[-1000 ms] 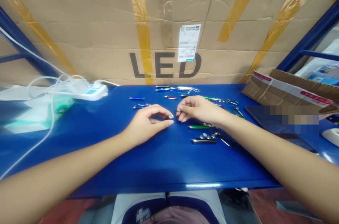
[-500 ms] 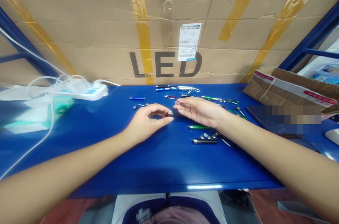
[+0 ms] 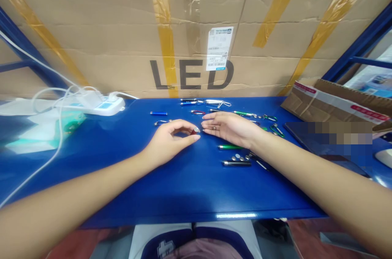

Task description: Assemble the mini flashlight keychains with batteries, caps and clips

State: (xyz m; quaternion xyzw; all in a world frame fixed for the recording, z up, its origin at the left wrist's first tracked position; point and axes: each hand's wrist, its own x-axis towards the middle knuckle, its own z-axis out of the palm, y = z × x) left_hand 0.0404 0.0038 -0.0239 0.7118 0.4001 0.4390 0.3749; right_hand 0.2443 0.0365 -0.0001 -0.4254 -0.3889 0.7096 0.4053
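Observation:
My left hand (image 3: 171, 141) rests on the blue table (image 3: 183, 185) with thumb and forefinger pinched on a small red cylinder (image 3: 193, 131). My right hand (image 3: 230, 127) lies just to its right, palm up and fingers stretched out, with a tiny dark piece (image 3: 214, 128) on the fingers. A green pen light (image 3: 229, 147), a dark pen light (image 3: 236, 163) and several small silver button cells (image 3: 239, 158) lie close below my right wrist.
More pen lights and carabiner clips lie scattered behind the hands, among them a blue one (image 3: 158, 113). A white power strip (image 3: 101, 106) with cables sits at the left. A big cardboard box marked LED (image 3: 190, 38) forms the back wall; an open carton (image 3: 333, 106) stands at the right.
My right hand has opened from a loose pinch into a flat upturned palm and drawn slightly away. The red cylinder now shows in my left hand's pinch.

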